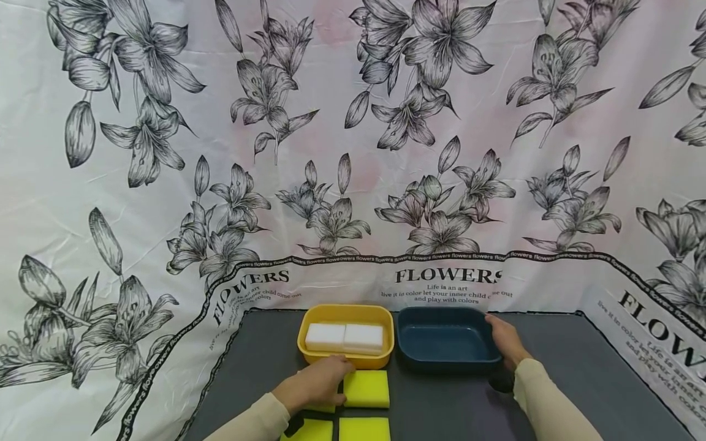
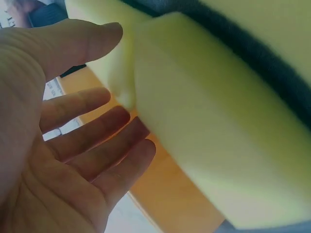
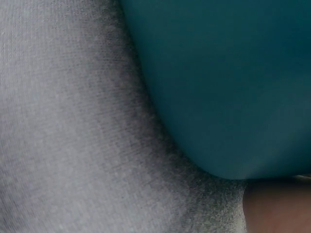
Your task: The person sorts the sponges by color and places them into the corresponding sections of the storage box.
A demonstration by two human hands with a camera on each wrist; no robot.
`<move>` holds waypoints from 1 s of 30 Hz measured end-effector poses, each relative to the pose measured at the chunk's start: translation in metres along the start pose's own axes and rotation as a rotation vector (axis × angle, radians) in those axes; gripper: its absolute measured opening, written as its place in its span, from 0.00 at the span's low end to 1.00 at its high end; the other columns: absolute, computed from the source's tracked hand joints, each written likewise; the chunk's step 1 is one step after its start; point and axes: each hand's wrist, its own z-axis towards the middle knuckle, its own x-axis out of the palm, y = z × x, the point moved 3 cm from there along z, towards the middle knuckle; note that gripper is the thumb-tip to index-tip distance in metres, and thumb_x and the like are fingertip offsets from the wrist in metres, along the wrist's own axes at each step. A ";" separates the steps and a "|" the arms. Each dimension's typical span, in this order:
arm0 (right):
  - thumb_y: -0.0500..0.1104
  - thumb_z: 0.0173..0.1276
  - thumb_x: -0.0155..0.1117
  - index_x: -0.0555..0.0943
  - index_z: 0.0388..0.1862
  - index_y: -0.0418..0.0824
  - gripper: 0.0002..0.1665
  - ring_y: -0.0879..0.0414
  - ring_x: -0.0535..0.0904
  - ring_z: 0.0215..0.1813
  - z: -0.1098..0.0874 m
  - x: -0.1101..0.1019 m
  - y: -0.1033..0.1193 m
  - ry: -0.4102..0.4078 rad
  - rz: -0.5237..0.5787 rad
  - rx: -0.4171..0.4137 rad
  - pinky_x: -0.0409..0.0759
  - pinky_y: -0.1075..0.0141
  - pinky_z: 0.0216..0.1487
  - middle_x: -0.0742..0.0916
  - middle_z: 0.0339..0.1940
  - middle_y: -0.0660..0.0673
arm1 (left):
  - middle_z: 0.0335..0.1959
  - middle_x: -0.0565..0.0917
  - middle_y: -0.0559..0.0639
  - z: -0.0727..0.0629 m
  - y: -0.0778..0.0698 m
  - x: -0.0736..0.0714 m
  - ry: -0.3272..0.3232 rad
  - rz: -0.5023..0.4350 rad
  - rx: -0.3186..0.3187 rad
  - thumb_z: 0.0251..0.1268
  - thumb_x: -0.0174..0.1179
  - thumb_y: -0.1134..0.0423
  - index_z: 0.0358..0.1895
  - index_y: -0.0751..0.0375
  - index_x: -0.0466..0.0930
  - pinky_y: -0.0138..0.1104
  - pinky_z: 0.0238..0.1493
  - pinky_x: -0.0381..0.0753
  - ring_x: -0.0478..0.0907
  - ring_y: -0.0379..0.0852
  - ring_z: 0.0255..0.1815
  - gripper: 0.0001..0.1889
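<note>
Several yellow sponges lie in two rows on the grey table, including a back-right sponge and a front-right sponge. My left hand is over the back-left sponge, covering most of it. In the left wrist view, the thumb and loosely extended fingers are spread at the sponges' edges. Just beyond that hand stands a yellow container with two white sponge blocks side by side inside. My right hand grips the right rim of a dark blue container, whose corner fills much of the right wrist view.
The two containers stand side by side near the back of the grey table. Behind it hangs a white cloth printed with flowers and lettering, which also borders the table's left and right sides.
</note>
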 end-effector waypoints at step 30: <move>0.63 0.89 0.31 0.51 0.91 0.36 0.45 0.26 0.54 0.86 0.001 0.000 -0.003 -0.002 -0.028 -0.020 0.60 0.31 0.84 0.49 0.90 0.24 | 0.48 0.87 0.39 0.010 -0.033 -0.035 -0.052 -0.029 0.128 0.64 0.81 0.52 0.62 0.54 0.85 0.28 0.47 0.79 0.77 0.31 0.42 0.26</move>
